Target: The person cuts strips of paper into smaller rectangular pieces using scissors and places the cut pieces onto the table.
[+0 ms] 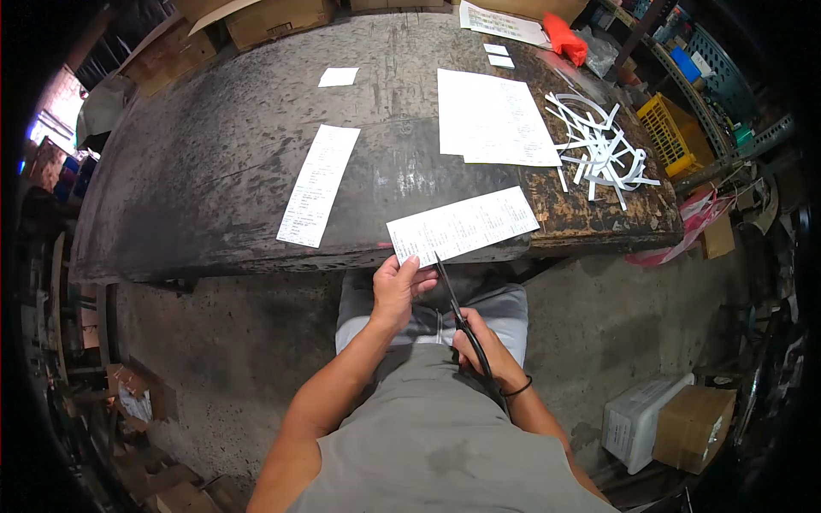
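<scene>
My left hand [399, 289] pinches the lower left end of a printed paper strip [466, 224], which reaches out over the table's front edge. In my right hand [485, 340] is a pair of black-handled scissors [453, 301], its fingers wrapped round the handles. The blade tips meet the strip's lower edge, just right of my left fingers. Whether the blades are apart there is too small to tell. Another printed paper strip [318, 186] lies on the table to the left. Beyond the held strip rest larger printed sheets [496, 118], partly overlapping.
A heap of thin paper offcuts [603, 150] lies on the right of the dark worn table [197, 162]. Small paper pieces [339, 77] lie farther back. Cardboard boxes [278, 21] line the far edge, near a red bag [564, 38]. A yellow crate [665, 132] stands at right.
</scene>
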Motion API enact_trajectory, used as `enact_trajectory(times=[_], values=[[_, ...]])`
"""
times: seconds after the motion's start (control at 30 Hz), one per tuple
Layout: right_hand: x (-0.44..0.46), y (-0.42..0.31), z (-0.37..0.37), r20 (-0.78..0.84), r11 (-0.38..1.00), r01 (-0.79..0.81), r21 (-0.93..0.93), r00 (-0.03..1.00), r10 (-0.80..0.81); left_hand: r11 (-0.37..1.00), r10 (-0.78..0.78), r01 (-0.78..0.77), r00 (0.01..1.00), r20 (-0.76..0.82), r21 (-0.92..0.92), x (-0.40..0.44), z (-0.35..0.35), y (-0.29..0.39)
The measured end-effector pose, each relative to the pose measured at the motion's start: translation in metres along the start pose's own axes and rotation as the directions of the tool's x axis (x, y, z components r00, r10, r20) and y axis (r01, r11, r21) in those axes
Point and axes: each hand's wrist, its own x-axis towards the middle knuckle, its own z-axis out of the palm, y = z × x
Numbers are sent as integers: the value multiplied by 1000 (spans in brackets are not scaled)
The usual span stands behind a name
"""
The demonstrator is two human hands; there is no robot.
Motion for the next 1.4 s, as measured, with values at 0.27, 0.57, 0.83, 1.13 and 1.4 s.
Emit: enact_trajectory(times=[0.27, 0.57, 0.83, 1.13, 1.4], values=[[8, -6, 5, 19, 997, 39, 60, 999, -40, 1000, 3, -4, 1000, -27, -15, 5, 3, 3], [14, -5, 7, -2, 999, 48, -20, 999, -48, 1000, 15, -15, 999, -34, 9, 5, 3, 4], [16, 1, 9, -17, 997, 73, -19, 997, -74, 1000, 23, -22, 999, -40, 16, 5, 2, 2], [18, 5, 12, -51, 992, 118, -51, 991, -120, 999, 41, -41, 998, -41, 13, 4, 1, -1], [18, 5, 13, -64, 990, 131, -44, 989, -133, 999, 53, -52, 998, -45, 14, 4, 1, -3]])
